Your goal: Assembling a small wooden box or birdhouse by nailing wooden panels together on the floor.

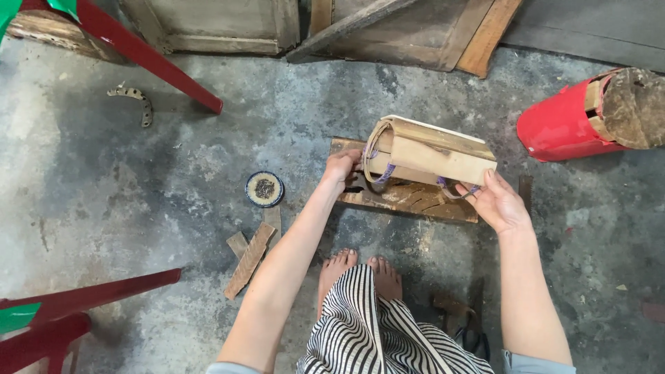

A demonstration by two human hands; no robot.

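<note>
A bundle of pale wooden slats (429, 149) sits between both hands, over a worn plank (409, 197) on the concrete floor (138, 180). The left hand (341, 168) has its fingers curled closed on the bundle's bound end. The right hand (497, 201) lies half open beneath the other end, fingertips pinching a purple cord (454, 195).

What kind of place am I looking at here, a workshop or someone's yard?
Most likely a rough, informal woodworking spot. The bare concrete floor is stained, wood scraps lie loose on it, old wooden frames lean along the far edge, and both hands hold a bundle of wooden slats.
</note>
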